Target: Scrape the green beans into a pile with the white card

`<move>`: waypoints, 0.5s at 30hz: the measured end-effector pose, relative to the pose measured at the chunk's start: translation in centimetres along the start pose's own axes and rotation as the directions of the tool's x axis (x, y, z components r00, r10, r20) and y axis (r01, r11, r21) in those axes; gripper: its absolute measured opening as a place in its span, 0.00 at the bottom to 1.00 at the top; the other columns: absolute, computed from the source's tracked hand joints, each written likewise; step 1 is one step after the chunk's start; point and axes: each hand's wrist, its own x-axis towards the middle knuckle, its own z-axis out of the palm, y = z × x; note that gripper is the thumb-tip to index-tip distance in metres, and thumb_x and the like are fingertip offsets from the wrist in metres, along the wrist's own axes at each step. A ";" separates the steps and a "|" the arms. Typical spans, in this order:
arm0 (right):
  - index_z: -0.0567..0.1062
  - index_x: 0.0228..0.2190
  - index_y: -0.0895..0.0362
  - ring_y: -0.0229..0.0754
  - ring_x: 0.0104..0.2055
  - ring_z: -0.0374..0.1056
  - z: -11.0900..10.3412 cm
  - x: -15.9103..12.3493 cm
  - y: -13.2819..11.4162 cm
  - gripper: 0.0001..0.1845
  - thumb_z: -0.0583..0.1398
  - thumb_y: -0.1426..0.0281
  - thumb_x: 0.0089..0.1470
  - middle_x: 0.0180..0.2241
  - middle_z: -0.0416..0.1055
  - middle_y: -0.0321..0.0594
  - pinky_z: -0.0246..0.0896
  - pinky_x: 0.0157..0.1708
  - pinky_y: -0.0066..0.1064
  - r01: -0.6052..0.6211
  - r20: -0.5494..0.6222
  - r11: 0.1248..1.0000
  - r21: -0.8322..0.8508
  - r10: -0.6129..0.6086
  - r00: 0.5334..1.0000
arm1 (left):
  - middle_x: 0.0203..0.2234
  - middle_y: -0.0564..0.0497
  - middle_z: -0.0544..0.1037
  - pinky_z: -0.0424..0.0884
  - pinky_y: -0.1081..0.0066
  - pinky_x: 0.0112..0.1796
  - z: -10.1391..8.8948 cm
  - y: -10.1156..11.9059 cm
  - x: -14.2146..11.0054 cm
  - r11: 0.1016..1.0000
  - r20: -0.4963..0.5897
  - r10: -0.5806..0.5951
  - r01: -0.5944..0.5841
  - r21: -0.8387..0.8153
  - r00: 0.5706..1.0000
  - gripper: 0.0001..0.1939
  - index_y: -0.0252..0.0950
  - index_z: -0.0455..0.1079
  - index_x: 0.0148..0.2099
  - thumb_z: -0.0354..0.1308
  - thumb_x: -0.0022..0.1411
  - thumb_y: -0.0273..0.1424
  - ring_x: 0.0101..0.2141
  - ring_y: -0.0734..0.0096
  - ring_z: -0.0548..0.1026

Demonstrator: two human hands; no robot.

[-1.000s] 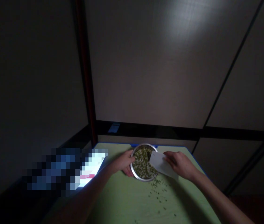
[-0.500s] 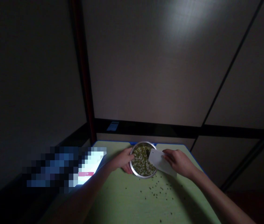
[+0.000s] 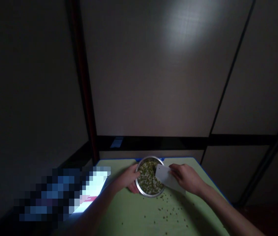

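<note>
A round metal bowl (image 3: 138, 186) holds a mix of small green beans (image 3: 148, 178) and white grains. Its left rim is gripped by my left hand (image 3: 129, 178), with the thumb over the edge and the fingers below on the outside. My right hand (image 3: 187, 177) is closed on a flat white scraper (image 3: 166, 175) with a small hole near one corner. The scraper's far end reaches over the bowl's right rim and touches or nearly touches the beans; its exact contact is too dark to tell.
Several loose beans (image 3: 167, 209) lie scattered on the light green, blue-edged table (image 3: 126, 218), nearer than the bowl. A bright screen-like panel (image 3: 92, 185), partly pixelated, is at the left. Large dark panels (image 3: 148, 98) stand behind the table.
The camera has tilted up a little, so the table, bowl and hands appear lower. My left hand stays on the bowl, and the scraper remains at its right side with little visible movement.
</note>
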 end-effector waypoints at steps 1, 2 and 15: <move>0.75 0.39 0.53 0.45 0.38 0.73 0.1 0.0 0.0 0.14 0.50 0.65 0.60 0.35 0.78 0.44 0.54 0.34 0.30 0.001 -0.004 1.000 0.002 -0.001 1.000 | 0.22 0.46 0.79 0.73 0.72 0.20 0.0 0.0 0.0 1.000 0.001 -0.002 0.002 0.004 1.000 0.23 0.33 0.53 0.61 0.45 0.65 0.33 0.22 0.63 0.79; 0.75 0.39 0.53 0.45 0.38 0.73 0.2 0.0 0.0 0.14 0.50 0.65 0.60 0.35 0.78 0.44 0.54 0.33 0.30 0.002 -0.008 1.000 0.003 -0.002 1.000 | 0.22 0.46 0.78 0.73 0.72 0.20 0.0 0.0 -0.1 1.000 0.001 0.001 -0.001 0.002 1.000 0.23 0.34 0.53 0.61 0.44 0.65 0.32 0.22 0.63 0.79; 0.73 0.36 0.53 0.44 0.35 0.73 0.3 -0.3 -0.3 0.14 0.49 0.65 0.62 0.32 0.77 0.42 0.50 0.30 0.30 0.023 -0.034 0.999 -0.032 -0.024 0.999 | 0.21 0.47 0.77 0.72 0.72 0.20 0.0 0.1 -0.4 1.000 -0.016 0.020 -0.020 -0.001 1.000 0.23 0.34 0.53 0.61 0.43 0.65 0.32 0.21 0.63 0.79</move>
